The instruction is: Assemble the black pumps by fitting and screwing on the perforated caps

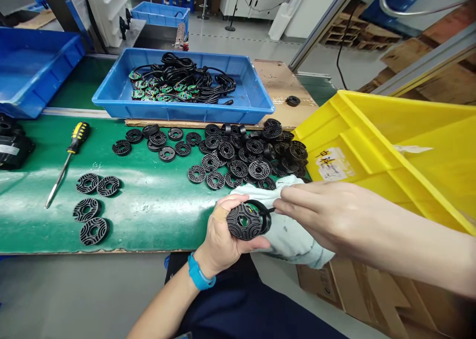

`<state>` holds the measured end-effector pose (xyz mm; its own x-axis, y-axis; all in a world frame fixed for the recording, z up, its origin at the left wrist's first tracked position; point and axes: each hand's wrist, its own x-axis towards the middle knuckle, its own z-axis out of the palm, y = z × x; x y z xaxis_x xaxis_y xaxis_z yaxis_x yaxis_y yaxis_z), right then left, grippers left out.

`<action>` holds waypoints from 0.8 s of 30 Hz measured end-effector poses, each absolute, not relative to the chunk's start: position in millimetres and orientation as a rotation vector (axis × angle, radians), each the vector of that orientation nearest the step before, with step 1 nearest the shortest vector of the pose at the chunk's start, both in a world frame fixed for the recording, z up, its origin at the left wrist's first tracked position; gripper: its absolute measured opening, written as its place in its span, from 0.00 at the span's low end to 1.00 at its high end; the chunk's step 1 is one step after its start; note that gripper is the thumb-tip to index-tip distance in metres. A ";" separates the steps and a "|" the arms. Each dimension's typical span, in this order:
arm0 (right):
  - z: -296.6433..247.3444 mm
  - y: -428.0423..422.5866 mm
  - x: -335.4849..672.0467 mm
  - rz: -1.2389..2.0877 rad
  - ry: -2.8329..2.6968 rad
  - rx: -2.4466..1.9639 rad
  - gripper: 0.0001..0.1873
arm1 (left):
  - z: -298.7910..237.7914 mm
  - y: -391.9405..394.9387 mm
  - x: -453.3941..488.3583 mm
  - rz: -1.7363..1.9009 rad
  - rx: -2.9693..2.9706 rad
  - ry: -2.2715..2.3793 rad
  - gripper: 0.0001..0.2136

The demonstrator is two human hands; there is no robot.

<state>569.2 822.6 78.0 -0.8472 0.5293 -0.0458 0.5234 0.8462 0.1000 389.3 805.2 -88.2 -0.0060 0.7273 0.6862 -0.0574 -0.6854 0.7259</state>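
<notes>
Near the table's front edge, my left hand [223,232] is wrapped round a round black housing [244,222] with a grooved face. A green circuit board [253,208] shows in the gap between the housing's two parts, and through the hole in the face. My right hand [327,205] is closed in a pinch at the housing's right side, on a short black cable [271,210] that comes out there; the rest of the cable is hidden. Beneath both hands a pale green cloth [293,244] hangs over the table edge.
Many grooved black discs [238,168] lie heaped behind the hands; several more discs [87,210] lie at left by a screwdriver [76,140]. A blue tray [178,111] of cabled circuit boards stands behind, and a yellow bin [375,145] at right.
</notes>
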 end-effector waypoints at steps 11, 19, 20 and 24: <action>72.8 826.3 570.6 0.226 2.995 0.810 0.17 | -87.4 806.2 388.9 1.762 1.684 0.692 0.33; 73.6 830.4 567.4 0.326 3.025 0.727 0.16 | -85.7 807.1 387.8 1.762 1.675 0.706 0.32; 73.5 830.8 567.8 0.325 3.025 0.724 0.16 | -85.4 807.1 387.8 1.765 1.680 0.706 0.32; 72.5 832.1 570.3 0.322 3.022 0.733 0.15 | -84.6 807.6 388.4 1.782 1.723 0.706 0.32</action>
